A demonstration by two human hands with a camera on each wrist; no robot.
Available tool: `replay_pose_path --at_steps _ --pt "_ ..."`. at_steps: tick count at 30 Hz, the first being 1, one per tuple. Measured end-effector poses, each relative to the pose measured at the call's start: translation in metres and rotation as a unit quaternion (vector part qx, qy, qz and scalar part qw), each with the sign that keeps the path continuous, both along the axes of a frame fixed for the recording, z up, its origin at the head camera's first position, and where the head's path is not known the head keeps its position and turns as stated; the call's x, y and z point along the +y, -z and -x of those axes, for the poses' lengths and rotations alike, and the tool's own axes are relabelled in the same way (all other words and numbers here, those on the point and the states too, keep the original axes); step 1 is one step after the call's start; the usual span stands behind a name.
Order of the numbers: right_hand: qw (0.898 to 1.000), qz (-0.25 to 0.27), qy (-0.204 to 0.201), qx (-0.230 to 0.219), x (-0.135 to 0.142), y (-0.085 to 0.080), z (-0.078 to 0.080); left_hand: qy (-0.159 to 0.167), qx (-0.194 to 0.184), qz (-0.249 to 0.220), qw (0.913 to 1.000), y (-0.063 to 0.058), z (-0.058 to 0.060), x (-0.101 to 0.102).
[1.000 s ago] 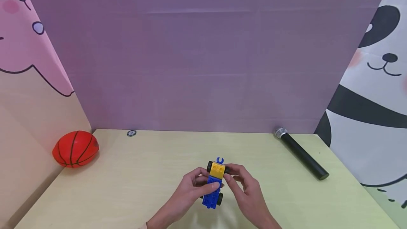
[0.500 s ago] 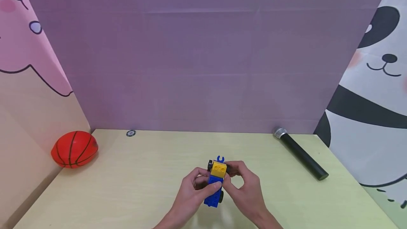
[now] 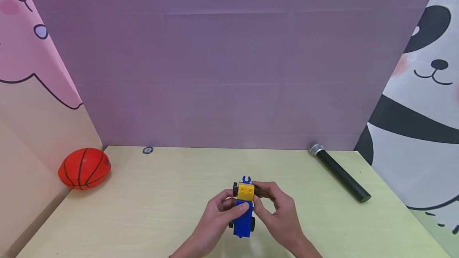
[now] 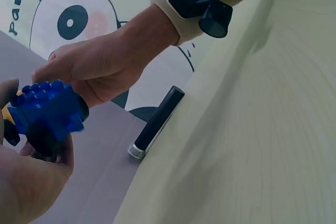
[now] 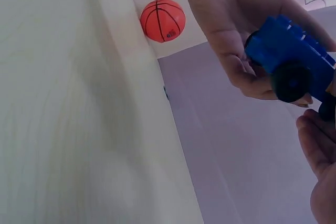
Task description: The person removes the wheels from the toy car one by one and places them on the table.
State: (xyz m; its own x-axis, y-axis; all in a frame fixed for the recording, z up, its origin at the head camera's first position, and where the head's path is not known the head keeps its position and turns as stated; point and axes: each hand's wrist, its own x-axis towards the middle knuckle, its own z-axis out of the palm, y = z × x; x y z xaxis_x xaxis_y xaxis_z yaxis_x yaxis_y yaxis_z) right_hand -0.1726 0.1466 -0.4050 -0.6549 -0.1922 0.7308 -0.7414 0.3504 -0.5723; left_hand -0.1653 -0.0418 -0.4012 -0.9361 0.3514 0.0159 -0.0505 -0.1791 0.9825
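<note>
A toy car built of blocks (image 3: 243, 224) is held above the table at the lower middle of the head view. It has a studded blue body, a yellow block (image 3: 245, 191) toward the far end, black wheels and a small blue hook (image 3: 246, 179) at its tip. My left hand (image 3: 211, 222) grips the body from the left, thumb on top. From the right, my right hand (image 3: 281, 214) pinches the car near the yellow block and its wheel. Those fingers partly hide that wheel. In the left wrist view, the blue body (image 4: 50, 108) shows its studs.
A red ball with basketball lines (image 3: 84, 169) lies at the table's left edge. Near the back edge is a small round disc (image 3: 148, 150). A black microphone (image 3: 342, 174) lies at the right. A purple backdrop (image 3: 229, 71) stands behind the table (image 3: 161, 194).
The car's near end has swung slightly to the right, so the car points straighter away from me. Both hands keep hold of it, and the right thumb has come closer against its side.
</note>
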Motion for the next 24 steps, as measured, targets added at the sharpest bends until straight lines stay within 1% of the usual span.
replay_pose_path --at_steps 3,6,8,13,15,17,19,24 --pt "0.999 0.024 -0.021 -0.028 0.0007 -0.0006 -0.0008 0.006 0.003 -0.001 1.0000 -0.0031 -0.0011 0.0015" --pt "0.998 0.039 -0.025 -0.053 0.0014 -0.0020 -0.0015 0.008 0.015 -0.004 0.9998 -0.0045 -0.0023 0.0024" --pt "0.995 0.048 -0.030 -0.079 0.0019 -0.0033 -0.0015 0.009 0.021 -0.009 0.9997 -0.0044 -0.0028 0.0024" --pt "0.982 0.059 -0.060 -0.170 0.0029 -0.0053 -0.0024 -0.005 0.031 -0.012 0.9994 -0.0027 -0.0034 0.0026" --pt "0.977 0.059 -0.074 -0.188 0.0027 -0.0052 -0.0024 -0.013 0.029 -0.013 0.9994 -0.0022 -0.0031 0.0020" --pt "0.977 0.059 -0.087 -0.186 0.0025 -0.0047 -0.0024 -0.016 0.025 -0.014 0.9995 -0.0018 -0.0028 0.0016" --pt "0.979 0.059 -0.090 -0.170 0.0024 -0.0038 -0.0025 -0.012 0.019 -0.021 0.9995 -0.0015 -0.0024 0.0012" --pt "0.987 0.048 -0.090 -0.123 0.0020 -0.0019 -0.0017 0.017 0.018 -0.036 0.9991 -0.0013 -0.0021 -0.0020"
